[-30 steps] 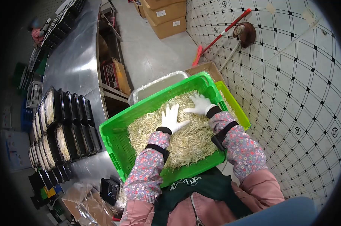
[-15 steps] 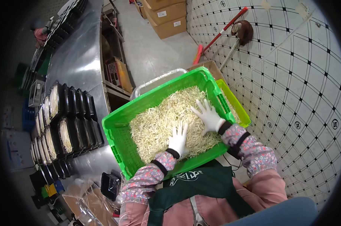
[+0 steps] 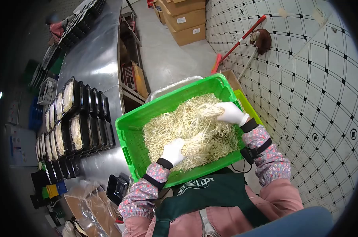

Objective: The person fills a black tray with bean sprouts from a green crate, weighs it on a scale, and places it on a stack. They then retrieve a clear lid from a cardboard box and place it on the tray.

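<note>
A green plastic crate (image 3: 136,156) in front of me holds a heap of pale bean sprouts (image 3: 163,126). My left hand (image 3: 174,152), in a white glove, is closed on a bunch of sprouts at the near side of the heap. On the right, my gloved right hand (image 3: 231,113) grips another bunch, which sticks out to the left from its curled fingers. Loose strands lie between the two hands. Parts of the fingers are hidden by sprouts and by the backs of the gloves.
A steel table (image 3: 90,55) on the left carries stacked black trays of sprouts (image 3: 77,132). An empty black tray (image 3: 117,189) lies near my left elbow. A yellow-green crate (image 3: 248,106) stands behind the green one. Cardboard boxes (image 3: 187,23), a red-handled tool (image 3: 242,39) and a co-worker (image 3: 56,29) are farther off.
Both hands have gone from spread on top of the heap to closed around bunches of sprouts. They are farther apart, the left hand shifted left, and the view has shifted slightly.
</note>
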`<state>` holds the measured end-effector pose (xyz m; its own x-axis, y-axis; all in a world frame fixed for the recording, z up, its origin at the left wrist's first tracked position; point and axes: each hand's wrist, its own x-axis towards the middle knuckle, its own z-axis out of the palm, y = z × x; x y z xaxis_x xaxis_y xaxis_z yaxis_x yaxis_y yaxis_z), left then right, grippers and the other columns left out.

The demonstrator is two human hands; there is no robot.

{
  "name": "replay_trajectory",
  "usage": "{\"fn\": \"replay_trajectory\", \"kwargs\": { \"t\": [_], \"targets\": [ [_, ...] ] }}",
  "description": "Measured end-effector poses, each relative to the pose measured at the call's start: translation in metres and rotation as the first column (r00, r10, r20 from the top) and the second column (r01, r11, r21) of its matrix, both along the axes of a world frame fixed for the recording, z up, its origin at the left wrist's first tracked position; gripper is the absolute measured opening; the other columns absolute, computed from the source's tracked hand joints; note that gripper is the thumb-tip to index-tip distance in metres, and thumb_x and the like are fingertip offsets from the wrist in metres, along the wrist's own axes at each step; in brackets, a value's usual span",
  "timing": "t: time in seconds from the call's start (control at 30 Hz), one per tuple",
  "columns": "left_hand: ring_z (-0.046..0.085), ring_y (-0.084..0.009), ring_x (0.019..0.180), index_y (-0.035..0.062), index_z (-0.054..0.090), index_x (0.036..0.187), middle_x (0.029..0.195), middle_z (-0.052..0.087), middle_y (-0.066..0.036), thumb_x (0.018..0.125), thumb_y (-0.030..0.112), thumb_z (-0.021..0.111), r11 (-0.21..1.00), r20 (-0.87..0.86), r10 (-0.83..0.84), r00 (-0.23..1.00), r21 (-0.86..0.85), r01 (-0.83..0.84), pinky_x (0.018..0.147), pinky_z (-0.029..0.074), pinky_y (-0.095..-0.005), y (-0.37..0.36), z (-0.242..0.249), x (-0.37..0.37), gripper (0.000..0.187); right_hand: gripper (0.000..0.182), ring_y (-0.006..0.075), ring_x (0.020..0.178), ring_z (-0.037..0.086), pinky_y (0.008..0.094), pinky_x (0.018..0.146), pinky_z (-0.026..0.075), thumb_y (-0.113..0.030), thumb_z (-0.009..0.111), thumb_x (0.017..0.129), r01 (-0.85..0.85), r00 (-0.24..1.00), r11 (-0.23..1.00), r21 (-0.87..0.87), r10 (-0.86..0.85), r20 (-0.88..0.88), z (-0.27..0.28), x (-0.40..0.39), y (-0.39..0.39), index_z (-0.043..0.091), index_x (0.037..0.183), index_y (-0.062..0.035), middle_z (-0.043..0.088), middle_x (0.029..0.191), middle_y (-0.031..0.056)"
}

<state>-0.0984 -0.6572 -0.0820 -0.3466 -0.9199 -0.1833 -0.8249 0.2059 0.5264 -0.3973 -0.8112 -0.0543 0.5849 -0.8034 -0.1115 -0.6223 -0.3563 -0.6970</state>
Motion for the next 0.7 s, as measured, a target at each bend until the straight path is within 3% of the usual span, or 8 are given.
{"fn": "replay_trajectory", "kwargs": {
  "t": [0.07,0.17,0.2,0.23,0.43,0.5,0.57,0.7],
  "targets": [
    [0.063,-0.0278,0.095,0.0167,0.061,0.114,0.102,0.063,-0.007,0.068,0.014,0.075,0.985,0.059,-0.111,0.992,-0.129,0.118,0.075,0.052,-0.0399,0.001,0.023,-0.006,0.048,0.040,0.0273,0.087,0.066,0.0343,0.081,0.052,-0.019,0.073,0.073,0.013,0.926,0.941,0.339,-0.139,0.350,0.009,0.001,-0.006,0.066,0.108,-0.0039,0.069,0.096,0.0142],
    [0.060,-0.0268,0.091,0.0171,0.060,0.115,0.096,0.061,-0.005,0.064,0.006,0.070,0.942,0.151,-0.222,0.963,-0.222,0.252,0.068,0.050,-0.0396,0.001,0.009,-0.027,0.054,0.043,0.0231,0.093,0.064,0.0333,0.086,0.050,-0.014,0.072,0.072,-0.101,0.818,0.924,0.369,-0.135,0.560,-0.001,0.022,-0.002,0.064,0.112,-0.0032,0.068,0.101,0.0134],
    [0.058,-0.0262,0.088,0.0170,0.059,0.117,0.094,0.059,-0.004,0.062,0.002,0.067,0.936,0.086,-0.215,0.973,-0.265,0.231,0.064,0.049,-0.0393,0.002,-0.001,-0.036,0.057,0.047,0.0240,0.099,0.063,0.0334,0.090,0.049,-0.013,0.070,0.070,-0.187,0.869,0.974,0.128,0.104,0.483,-0.034,0.017,-0.011,0.063,0.115,-0.0027,0.067,0.106,0.0147],
    [0.058,-0.0262,0.088,0.0170,0.059,0.117,0.094,0.059,-0.004,0.062,0.002,0.067,0.935,0.088,-0.216,0.972,-0.268,0.232,0.064,0.049,-0.0393,0.005,0.000,-0.040,0.057,0.049,0.0274,0.098,0.064,0.0342,0.090,0.049,-0.012,0.069,0.068,-0.099,0.974,0.986,0.135,0.068,0.217,-0.030,0.024,-0.005,0.063,0.115,-0.0010,0.068,0.107,0.0158],
    [0.059,-0.0269,0.090,0.0150,0.059,0.117,0.100,0.061,-0.005,0.062,0.000,0.064,0.940,0.068,-0.233,0.970,-0.240,0.243,0.066,0.050,-0.0398,0.004,-0.004,-0.040,0.058,0.058,0.0271,0.109,0.061,0.0331,0.097,0.046,-0.015,0.075,0.070,-0.028,0.944,0.946,0.323,-0.082,0.321,-0.013,0.030,-0.013,0.059,0.124,-0.0012,0.064,0.119,0.0169],
    [0.059,-0.0284,0.096,0.0139,0.058,0.118,0.111,0.061,-0.007,0.061,-0.001,0.065,0.935,0.061,-0.247,0.967,-0.246,0.255,0.070,0.052,-0.0398,-0.001,-0.011,-0.044,0.059,0.069,0.0341,0.116,0.057,0.0357,0.101,0.044,-0.020,0.075,0.068,-0.272,0.955,0.956,0.112,0.254,0.156,-0.032,0.040,-0.010,0.053,0.130,0.0003,0.060,0.124,0.0221],
    [0.059,-0.0302,0.099,0.0127,0.058,0.118,0.121,0.059,-0.009,0.061,-0.001,0.066,0.946,0.047,-0.177,0.983,-0.267,0.183,0.074,0.053,-0.0396,-0.005,-0.014,-0.054,0.059,0.087,0.0359,0.125,0.050,0.0356,0.105,0.040,-0.026,0.078,0.068,-0.309,0.949,0.949,0.070,0.312,-0.045,-0.051,0.030,-0.009,0.040,0.142,-0.0028,0.048,0.138,0.0252],
    [0.038,-0.0401,0.133,0.0167,0.036,0.145,0.154,0.024,-0.018,0.060,0.011,0.078,0.981,0.120,-0.084,0.989,-0.167,0.103,0.087,0.049,-0.0511,-0.020,-0.033,-0.051,0.095,0.115,0.0420,0.138,0.033,0.0394,0.110,0.035,-0.038,0.086,0.061,-0.120,0.986,0.990,0.079,0.128,-0.107,-0.067,0.005,-0.007,0.022,0.151,-0.0062,0.026,0.150,0.0303]
  ]
}}
